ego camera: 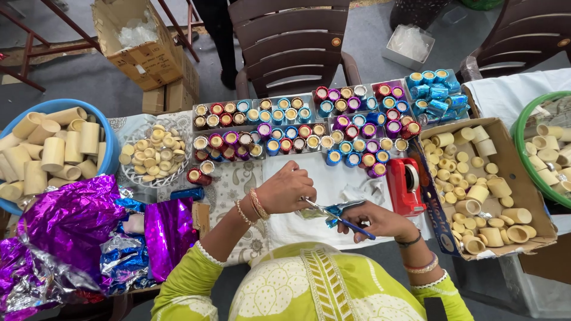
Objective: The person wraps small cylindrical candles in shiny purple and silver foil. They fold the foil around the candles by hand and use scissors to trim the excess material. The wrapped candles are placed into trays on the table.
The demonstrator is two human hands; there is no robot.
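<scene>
Scissors [340, 213], blue-handled, clamped in right hand [380, 221] just left of the red tape dispenser [407, 185]; left hand [285, 189] pinches a foil scrap [311, 211] at the blades. Step judged: trimming foil. Next move calls for a steady pinch while blades close; wrapped cups [285, 128] lie behind the dispenser

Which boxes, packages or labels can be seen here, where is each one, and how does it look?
Brown cardboard box: floor, upper left, tilted, open, clear plastic inside, dark print.
Smaller brown boxes: floor beneath it, closed.
Shallow cardboard box: right of the table, open, brown, holding cream cylinders; blue printed side wall.
Clear plastic container: floor, upper right, rectangular.
No screens or signs visible.
</scene>
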